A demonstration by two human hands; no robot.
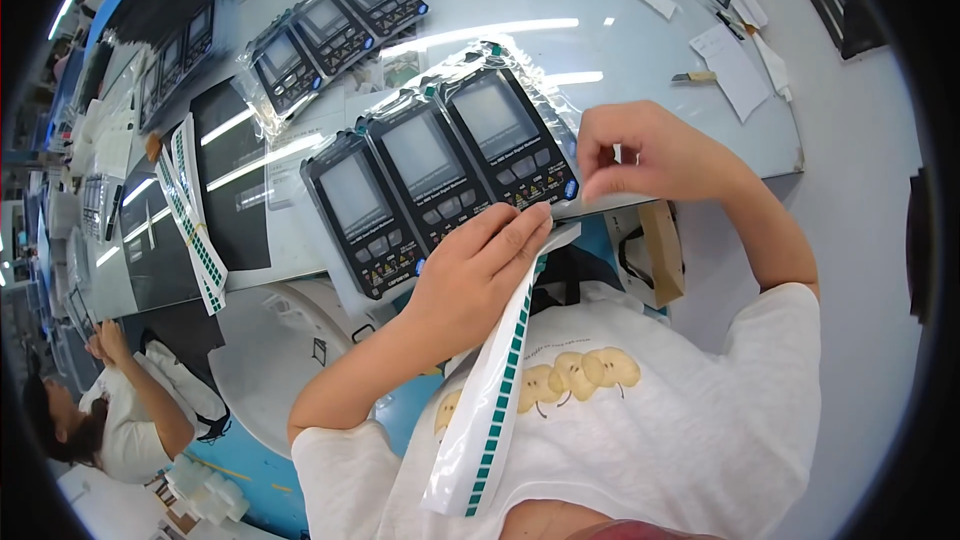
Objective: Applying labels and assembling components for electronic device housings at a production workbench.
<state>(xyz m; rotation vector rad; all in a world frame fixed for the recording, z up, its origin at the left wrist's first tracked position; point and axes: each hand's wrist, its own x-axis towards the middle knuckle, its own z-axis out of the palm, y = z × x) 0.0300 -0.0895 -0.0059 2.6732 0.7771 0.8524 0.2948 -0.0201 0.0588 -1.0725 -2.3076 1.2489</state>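
My left hand [485, 265] is closed on the top end of a long white strip with green square stickers [505, 370], which hangs down in front of my shirt. Its fingertips rest along the near edge of a sheet of three joined black instrument faceplates [425, 155], each with a pale window and small buttons. Clear film sticks out at their far side, with small green squares at the top edges. To the right of the faceplates, my right hand [635, 150] is raised, fingers curled towards the thumb; anything between the fingertips is too small to make out.
Another three-piece faceplate sheet [335, 25] in clear film lies farther back. More green-sticker strips [190, 210] are on the left, beside a dark mat [230, 175]. A knife [693, 77] and paper scraps [735, 70] lie at the right. A co-worker [125, 400] sits lower left.
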